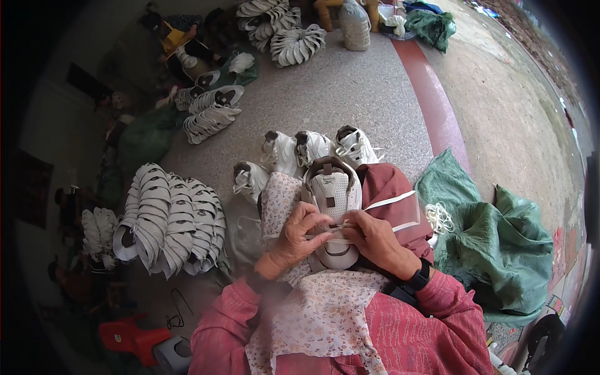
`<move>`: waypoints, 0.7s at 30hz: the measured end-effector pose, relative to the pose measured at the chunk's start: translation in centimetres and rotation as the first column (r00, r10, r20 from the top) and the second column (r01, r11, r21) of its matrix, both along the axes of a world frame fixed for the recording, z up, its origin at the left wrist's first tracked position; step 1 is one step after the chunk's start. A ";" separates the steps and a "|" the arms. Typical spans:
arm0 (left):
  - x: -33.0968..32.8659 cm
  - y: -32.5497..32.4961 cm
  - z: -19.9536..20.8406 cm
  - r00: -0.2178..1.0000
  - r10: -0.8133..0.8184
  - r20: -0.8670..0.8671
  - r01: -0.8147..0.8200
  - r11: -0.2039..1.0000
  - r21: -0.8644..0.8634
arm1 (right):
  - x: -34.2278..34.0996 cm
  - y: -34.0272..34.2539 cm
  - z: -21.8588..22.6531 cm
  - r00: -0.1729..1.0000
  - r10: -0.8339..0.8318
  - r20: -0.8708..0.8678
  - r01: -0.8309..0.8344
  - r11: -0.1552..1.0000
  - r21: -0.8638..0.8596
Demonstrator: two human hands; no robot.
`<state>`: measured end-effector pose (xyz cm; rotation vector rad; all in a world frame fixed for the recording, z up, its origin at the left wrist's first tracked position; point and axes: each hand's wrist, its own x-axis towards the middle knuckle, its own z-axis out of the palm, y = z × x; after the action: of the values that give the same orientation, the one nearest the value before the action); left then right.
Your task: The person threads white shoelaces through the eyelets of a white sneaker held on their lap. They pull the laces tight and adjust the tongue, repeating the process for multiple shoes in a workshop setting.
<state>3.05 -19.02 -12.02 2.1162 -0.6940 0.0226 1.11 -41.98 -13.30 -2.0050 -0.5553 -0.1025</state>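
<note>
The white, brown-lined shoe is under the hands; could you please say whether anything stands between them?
Nothing visible does: the left hand and right hand meet directly over the shoe, pinching what looks like thin white lace. The other white laced shoes sit beyond it.

- No words or numbers can be clearly read.
- Small dark print (325, 180) is borne by the white shoe (342, 195) between the hands (296, 235), too small to be deciphered.
</note>
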 end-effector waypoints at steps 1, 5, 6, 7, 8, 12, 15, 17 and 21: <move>-0.1 -0.1 0.2 0.999 0.023 -0.047 -0.023 1.000 -0.006 | -0.1 -0.3 -0.7 1.000 -0.020 0.003 0.020 1.000 0.007; 0.2 0.1 -0.1 0.999 0.014 -0.036 -0.014 1.000 0.009 | -0.2 -0.4 -1.3 0.997 -0.039 0.066 0.044 0.997 -0.070; 0.3 0.2 -0.2 0.999 0.013 -0.044 -0.013 1.000 0.002 | -0.2 -0.2 -1.4 0.996 -0.048 0.081 0.056 0.994 -0.089; 0.4 0.2 -0.3 0.999 0.012 -0.051 -0.012 1.000 -0.004 | -0.3 0.2 -1.5 0.994 -0.057 0.096 0.068 0.992 -0.108; 0.5 0.2 -0.4 0.998 0.002 -0.059 -0.003 1.000 -0.006 | -0.4 0.6 -1.6 0.992 -0.067 0.111 0.081 0.989 -0.124; 1.3 0.1 -0.2 0.991 -0.017 -0.131 0.017 1.000 -0.001 | 0.1 1.7 -1.8 0.984 -0.066 0.163 0.082 0.992 -0.096; 1.5 0.1 0.2 0.987 -0.024 -0.157 0.023 1.000 -0.010 | 0.4 1.8 -1.5 0.986 -0.050 0.156 0.070 0.989 -0.131; 1.5 0.3 0.0 0.988 -0.036 -0.151 0.032 0.999 -0.024 | 0.5 1.3 -1.0 0.993 -0.023 0.120 0.039 0.990 -0.134; 1.2 0.9 -0.6 0.990 -0.048 -0.135 0.039 0.997 -0.067 | 0.4 0.6 0.4 0.999 0.006 0.043 0.001 0.986 -0.164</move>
<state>4.20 -18.16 -12.64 2.0194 -0.6487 -0.1207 1.47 -41.35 -12.86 -2.1662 -0.6102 -0.1015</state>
